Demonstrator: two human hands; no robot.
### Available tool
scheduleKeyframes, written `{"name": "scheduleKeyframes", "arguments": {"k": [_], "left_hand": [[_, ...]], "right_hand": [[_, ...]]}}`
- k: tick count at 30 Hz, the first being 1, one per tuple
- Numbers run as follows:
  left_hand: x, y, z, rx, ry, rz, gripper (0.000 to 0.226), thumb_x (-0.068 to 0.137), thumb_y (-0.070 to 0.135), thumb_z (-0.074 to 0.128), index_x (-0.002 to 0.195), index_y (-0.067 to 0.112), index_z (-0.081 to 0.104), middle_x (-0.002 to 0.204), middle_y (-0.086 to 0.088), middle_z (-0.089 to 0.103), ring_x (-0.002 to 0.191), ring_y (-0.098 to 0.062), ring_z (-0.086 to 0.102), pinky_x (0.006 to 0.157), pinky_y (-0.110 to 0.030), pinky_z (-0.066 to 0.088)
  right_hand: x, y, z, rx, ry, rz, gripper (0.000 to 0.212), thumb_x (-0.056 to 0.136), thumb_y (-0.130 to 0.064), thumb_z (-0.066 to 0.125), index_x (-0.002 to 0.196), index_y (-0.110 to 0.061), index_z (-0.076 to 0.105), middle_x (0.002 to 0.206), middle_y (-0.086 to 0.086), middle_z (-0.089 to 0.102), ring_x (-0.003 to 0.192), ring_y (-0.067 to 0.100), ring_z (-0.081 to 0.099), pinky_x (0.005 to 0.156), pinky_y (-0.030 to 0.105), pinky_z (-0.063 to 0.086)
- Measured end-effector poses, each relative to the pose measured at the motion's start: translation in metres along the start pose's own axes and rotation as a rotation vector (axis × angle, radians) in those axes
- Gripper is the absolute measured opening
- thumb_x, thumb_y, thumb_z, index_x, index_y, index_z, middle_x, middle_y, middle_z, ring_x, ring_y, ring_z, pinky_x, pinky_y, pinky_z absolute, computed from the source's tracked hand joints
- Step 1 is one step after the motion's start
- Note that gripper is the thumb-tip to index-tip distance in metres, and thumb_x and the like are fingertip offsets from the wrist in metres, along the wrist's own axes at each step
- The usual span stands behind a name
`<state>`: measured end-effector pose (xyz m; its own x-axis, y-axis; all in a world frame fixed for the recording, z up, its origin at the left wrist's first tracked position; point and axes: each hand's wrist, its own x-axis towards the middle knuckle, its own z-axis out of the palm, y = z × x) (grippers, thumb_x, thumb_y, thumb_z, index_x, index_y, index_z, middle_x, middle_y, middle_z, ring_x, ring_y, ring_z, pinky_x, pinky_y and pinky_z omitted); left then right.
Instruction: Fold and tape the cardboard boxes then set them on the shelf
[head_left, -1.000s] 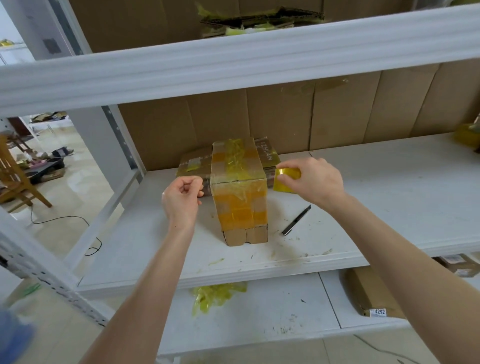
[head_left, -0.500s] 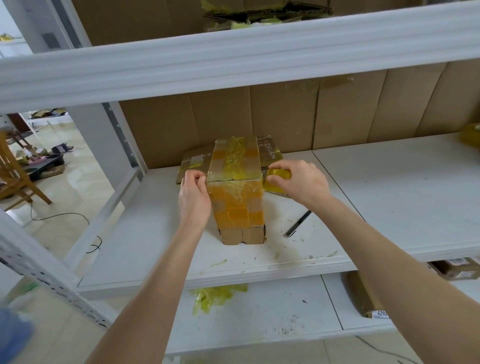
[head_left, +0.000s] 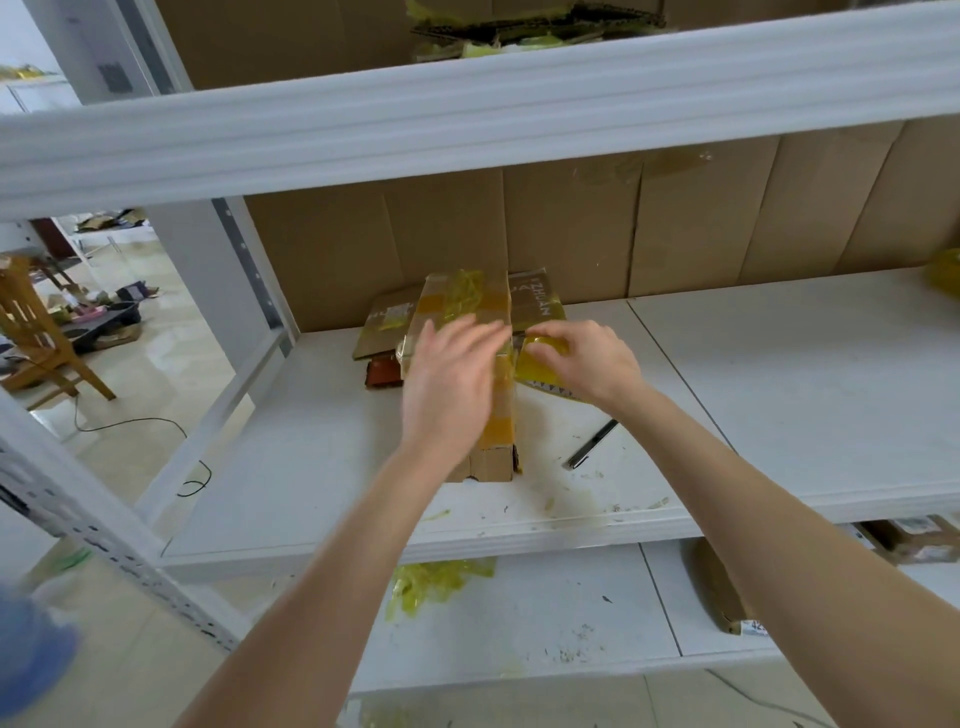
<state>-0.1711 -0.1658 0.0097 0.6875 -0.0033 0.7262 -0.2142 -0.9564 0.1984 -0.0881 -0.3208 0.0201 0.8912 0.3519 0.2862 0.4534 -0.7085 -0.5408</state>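
A small cardboard box (head_left: 491, 457) wrapped in yellow tape stands on the white middle shelf (head_left: 779, 395). My left hand (head_left: 449, 384) lies flat over the box's top and near face, fingers straight and spread. My right hand (head_left: 582, 358) sits at the box's right side and grips a yellow tape roll (head_left: 540, 358), partly hidden by the fingers. Flattened cardboard pieces (head_left: 537, 306) lie behind and under the box.
A black cutter (head_left: 592, 444) lies on the shelf right of the box. Crumpled yellow tape (head_left: 431, 584) sits on the lower shelf, with a cardboard box (head_left: 717, 587) to its right. The upper shelf beam (head_left: 467, 114) crosses overhead. A wooden stool (head_left: 36, 332) stands far left.
My left hand has moved from the box's left side onto its top, fingers now spread flat. My right hand stays with the tape roll at the box's right side.
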Motion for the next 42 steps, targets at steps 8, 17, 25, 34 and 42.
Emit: {"name": "scheduleKeyframes", "arguments": {"k": [8,17,25,34,42], "left_hand": [[0.006,0.001,0.02,0.207,-0.19,-0.069,0.037,0.102,0.035,0.037,0.137,0.034,0.049,0.143,0.01,0.048,0.136,-0.017,0.037,0.113,-0.042,0.014],[0.007,0.001,0.02,0.109,-0.118,-0.091,0.031,0.1,0.028,0.045,0.126,0.033,0.06,0.138,0.008,0.053,0.133,-0.016,0.04,0.112,-0.039,0.015],[0.005,-0.002,0.018,0.083,-0.1,-0.088,0.032,0.099,0.024,0.047,0.128,0.027,0.06,0.137,0.003,0.055,0.133,-0.019,0.041,0.114,-0.04,0.016],[-0.051,0.048,0.041,-0.047,-0.063,0.349,0.023,0.068,-0.004,0.066,0.082,0.012,0.074,0.082,-0.002,0.065,0.072,-0.019,0.062,0.053,-0.03,0.051],[-0.057,0.065,0.129,0.104,-0.68,0.09,0.037,0.092,0.002,0.045,0.127,0.014,0.043,0.125,-0.005,0.046,0.116,-0.022,0.048,0.072,-0.035,0.045]], "right_hand": [[-0.017,0.032,-0.014,0.426,-0.292,-0.093,0.047,0.087,-0.033,0.068,0.133,-0.027,0.055,0.107,-0.024,0.06,0.09,-0.018,0.057,0.073,0.002,0.042],[-0.008,0.035,-0.02,0.096,-0.054,-0.065,0.029,0.087,-0.044,0.063,0.115,-0.035,0.062,0.097,-0.012,0.062,0.092,0.015,0.059,0.076,0.034,0.051],[0.009,0.027,-0.023,0.044,0.008,-0.062,0.018,0.088,-0.041,0.062,0.106,-0.037,0.064,0.094,-0.016,0.058,0.09,0.011,0.053,0.07,0.025,0.041],[0.02,0.015,-0.029,0.155,0.068,-0.087,0.015,0.085,-0.039,0.066,0.099,-0.036,0.069,0.081,-0.025,0.055,0.073,0.002,0.053,0.059,0.017,0.042],[0.024,0.024,-0.021,0.148,0.055,-0.078,0.018,0.086,-0.041,0.066,0.104,-0.036,0.069,0.095,-0.022,0.054,0.087,0.003,0.048,0.061,0.014,0.035]]}}
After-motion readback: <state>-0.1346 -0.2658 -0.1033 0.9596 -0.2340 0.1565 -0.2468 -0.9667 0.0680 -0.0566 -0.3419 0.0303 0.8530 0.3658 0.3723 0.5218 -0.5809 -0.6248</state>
